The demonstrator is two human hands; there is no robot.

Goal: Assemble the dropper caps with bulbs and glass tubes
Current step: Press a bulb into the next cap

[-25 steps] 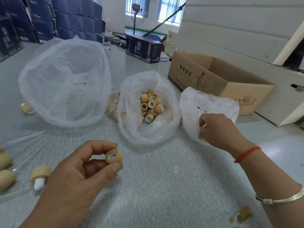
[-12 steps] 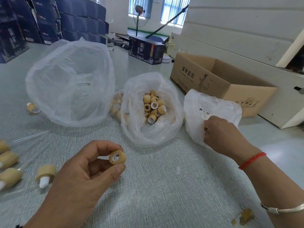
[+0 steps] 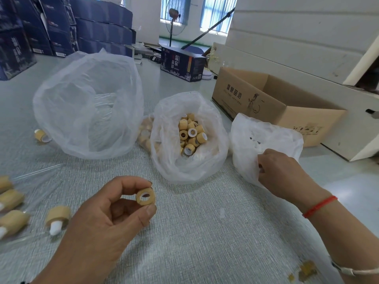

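Note:
My left hand (image 3: pixel 106 220) pinches a tan wooden dropper cap (image 3: pixel 145 196) between thumb and forefinger, its hole facing me, above the woven mat. An open plastic bag (image 3: pixel 174 160) at the centre holds several loose caps (image 3: pixel 190 134). My right hand (image 3: pixel 281 173) has its fingers curled at the mouth of a small white bag (image 3: pixel 252 140) on the right; something small and white shows between the fingers. Several assembled caps with white bulbs (image 3: pixel 55 220) and glass tubes (image 3: pixel 39 171) lie at the left.
A large clear bag (image 3: pixel 88 105) stands at the back left with a stray cap (image 3: pixel 42 136) beside it. An open cardboard box (image 3: pixel 272 105) sits behind the white bag. Dark blue cartons (image 3: pixel 182 64) stand further back. Tan scraps (image 3: pixel 305 269) lie bottom right.
My right hand has stayed at the white bag's mouth, its fingers working a little deeper. The left hand holds the cap still. The view has shifted slightly.

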